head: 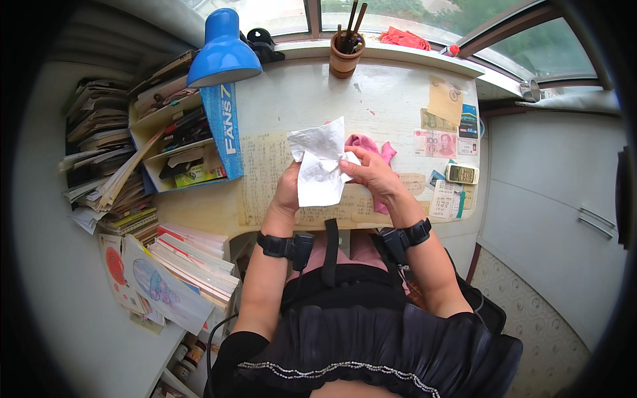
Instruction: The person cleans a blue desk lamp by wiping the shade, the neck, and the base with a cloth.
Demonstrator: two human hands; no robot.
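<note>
A crumpled white sheet of paper (321, 174) is held up over the desk, between my two hands. My left hand (287, 188) grips its left edge, with the fingers mostly hidden behind it. At the paper's right side, the thumb and fingers of my right hand (371, 171) pinch a folded corner. Just behind my right hand a pink cloth (363, 143) lies on the desk, partly covered by the hand. Sheets with handwriting (264, 174) lie flat on the white desk (298, 94) beneath.
A blue desk lamp (224, 54) and a blue-sided organizer (231, 134) stand at left, beside stacked papers (99, 129). A brown pot of brushes (344, 62) stands at the back. At right lie a keypad phone (462, 174), a banknote (435, 144) and cards (469, 121).
</note>
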